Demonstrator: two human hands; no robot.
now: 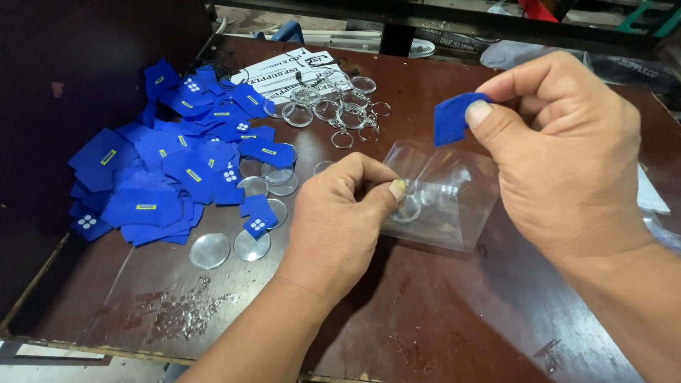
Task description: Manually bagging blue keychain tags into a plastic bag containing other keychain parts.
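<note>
My left hand (340,216) pinches the edge of a small clear plastic bag (443,195) that lies over the dark brown table (440,312); a round clear disc shows inside the bag by my thumb. My right hand (567,149) is raised above the bag and grips a small blue felt piece (452,118) between thumb and forefinger.
A heap of blue felt pieces (170,167) lies at the left. Loose clear discs (209,250) sit beside it. Clear keyrings with metal rings (333,106) and a printed white card (280,71) are at the back. Scuffed residue marks the front left.
</note>
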